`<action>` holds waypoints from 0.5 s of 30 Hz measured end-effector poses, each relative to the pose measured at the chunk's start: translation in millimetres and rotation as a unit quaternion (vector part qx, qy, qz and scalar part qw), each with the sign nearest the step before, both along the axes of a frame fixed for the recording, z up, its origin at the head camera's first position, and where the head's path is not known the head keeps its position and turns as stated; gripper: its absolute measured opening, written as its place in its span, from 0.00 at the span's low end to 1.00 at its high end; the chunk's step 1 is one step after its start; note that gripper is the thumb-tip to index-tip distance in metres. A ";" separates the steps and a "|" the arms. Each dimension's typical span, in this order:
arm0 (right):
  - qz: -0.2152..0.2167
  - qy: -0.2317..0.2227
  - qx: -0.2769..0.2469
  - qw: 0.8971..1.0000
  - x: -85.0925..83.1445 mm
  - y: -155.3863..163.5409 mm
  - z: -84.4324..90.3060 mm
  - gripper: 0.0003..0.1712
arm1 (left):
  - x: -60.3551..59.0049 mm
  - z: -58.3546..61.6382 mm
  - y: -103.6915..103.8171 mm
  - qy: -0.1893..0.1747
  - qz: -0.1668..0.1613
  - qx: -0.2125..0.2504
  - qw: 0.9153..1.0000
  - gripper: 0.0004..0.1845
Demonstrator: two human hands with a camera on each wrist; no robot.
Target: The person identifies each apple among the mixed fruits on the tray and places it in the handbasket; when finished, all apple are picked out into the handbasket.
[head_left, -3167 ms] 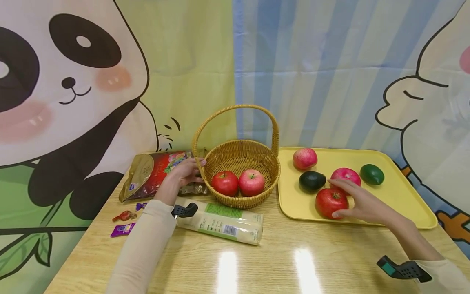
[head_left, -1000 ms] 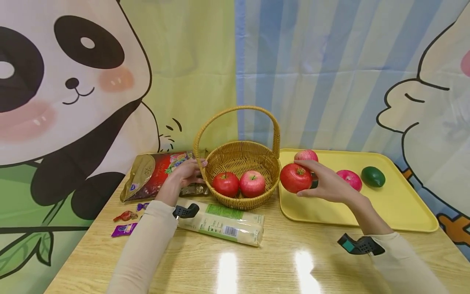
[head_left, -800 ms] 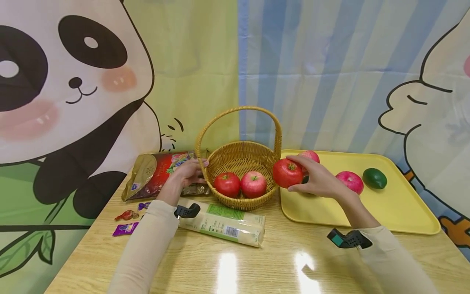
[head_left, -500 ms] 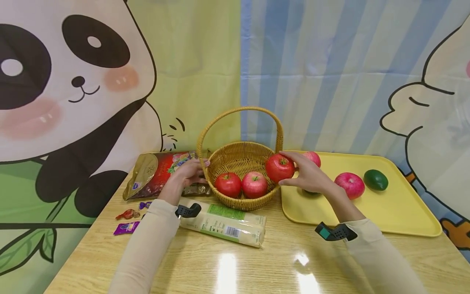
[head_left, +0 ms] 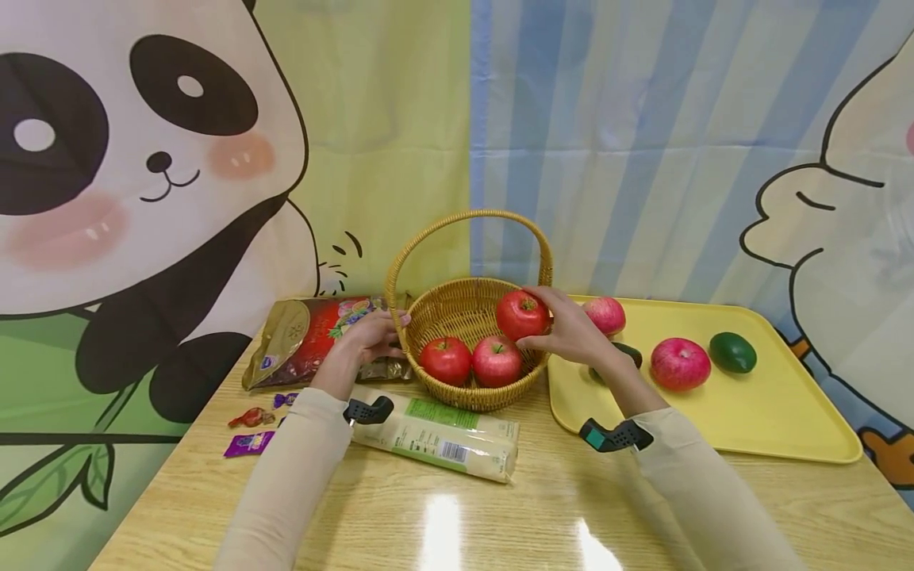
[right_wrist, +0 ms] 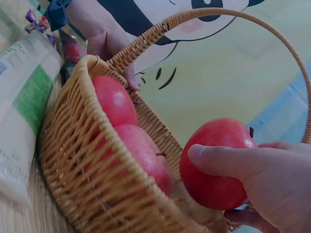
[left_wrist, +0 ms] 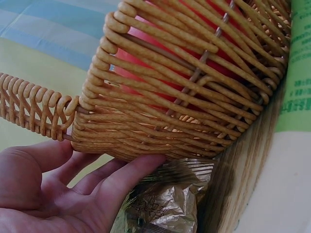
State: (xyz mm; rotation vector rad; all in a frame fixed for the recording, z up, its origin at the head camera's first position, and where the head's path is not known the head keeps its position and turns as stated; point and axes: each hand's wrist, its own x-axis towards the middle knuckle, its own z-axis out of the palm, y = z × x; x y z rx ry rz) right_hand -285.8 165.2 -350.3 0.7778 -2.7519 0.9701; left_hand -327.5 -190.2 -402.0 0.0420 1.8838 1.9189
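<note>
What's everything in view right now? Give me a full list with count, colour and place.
Basket: one, tan wicker with hoop handle, table centre.
Apples in basket: two, red, side by side at the front.
Held pomegranate: one, red, above the basket's right rim.
Tray: one, yellow, right of the basket.
Apples on tray: two, pinkish red.
Avocados: two, one green at the far right, one dark, partly hidden behind the right wrist.
Snack bag: one, gold and red, left of the basket.
Long packet: one, cream and green, in front of the basket.
Candies: three, wrapped, table's left edge.
Left hand: against the basket's left side.
Right hand: grip on the pomegranate.
</note>
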 end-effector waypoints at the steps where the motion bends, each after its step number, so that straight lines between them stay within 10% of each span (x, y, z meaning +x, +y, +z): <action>1: 0.001 -0.001 0.000 1.000 -2.1 -3.7 0.3 0.50 | -0.1 -0.1 -0.1 -0.003 0.002 0.002 1.000 0.26; 15: -0.022 -0.004 0.000 1.000 -28.6 -64.8 -4.6 0.51 | -0.2 -0.1 0.1 -0.005 0.004 0.007 1.000 0.27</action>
